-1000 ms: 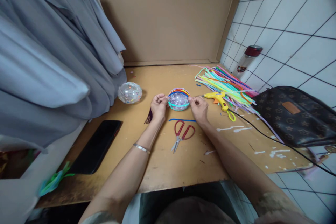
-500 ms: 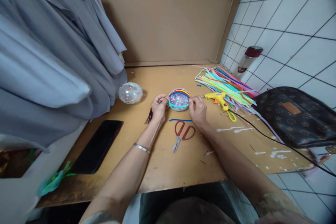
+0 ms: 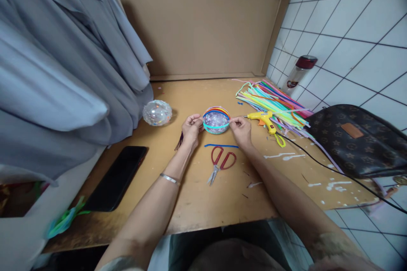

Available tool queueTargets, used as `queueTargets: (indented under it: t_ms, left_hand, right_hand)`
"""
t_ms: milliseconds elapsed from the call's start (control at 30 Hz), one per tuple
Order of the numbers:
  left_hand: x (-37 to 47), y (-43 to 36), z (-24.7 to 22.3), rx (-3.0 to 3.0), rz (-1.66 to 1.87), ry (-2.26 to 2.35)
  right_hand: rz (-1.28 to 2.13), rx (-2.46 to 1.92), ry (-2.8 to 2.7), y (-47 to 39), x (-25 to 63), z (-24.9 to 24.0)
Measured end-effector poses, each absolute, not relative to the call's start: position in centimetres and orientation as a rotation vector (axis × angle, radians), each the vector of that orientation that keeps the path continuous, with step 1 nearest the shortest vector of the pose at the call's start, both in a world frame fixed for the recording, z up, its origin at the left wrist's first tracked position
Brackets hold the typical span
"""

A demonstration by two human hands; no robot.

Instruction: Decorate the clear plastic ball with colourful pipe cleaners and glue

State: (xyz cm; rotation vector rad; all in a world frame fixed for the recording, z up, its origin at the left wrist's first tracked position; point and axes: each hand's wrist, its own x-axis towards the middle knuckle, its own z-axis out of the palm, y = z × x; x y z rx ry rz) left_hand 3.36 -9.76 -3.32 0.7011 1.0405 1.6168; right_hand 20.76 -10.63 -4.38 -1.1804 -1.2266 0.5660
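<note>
Ball point(image 3: 216, 120) has left grip point(image 3: 191, 130) and right grip point(image 3: 241, 130) pinching its edges (open room behind).

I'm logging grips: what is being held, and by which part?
The banded ball, by its opposite sides: left hand at its left edge, right hand at its right. Whether fingertips pinch ball or turquoise band is unclear.

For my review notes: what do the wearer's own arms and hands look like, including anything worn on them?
The left hand and right hand are bare, without gloves. A narrow, silver-coloured metal-looking band circles the left forearm near the wrist. Both forearms are uncovered; muted greyish-green fabric sleeves show near the bottom edge.
</note>
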Motion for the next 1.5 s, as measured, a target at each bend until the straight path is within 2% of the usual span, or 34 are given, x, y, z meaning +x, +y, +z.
queueTargets:
  t_ms: [767,1500]
  left_hand:
    - [3.49,-10.14,-2.64,0.636,1.620,1.046]
    - [3.38,-10.05,-2.94,0.694,1.586,1.040]
  right_hand:
    - [0.903,-1.075,-0.986,-9.90,21.10,-4.66]
    - [0.824,-1.075,-1.077,-9.98,21.27,-4.65]
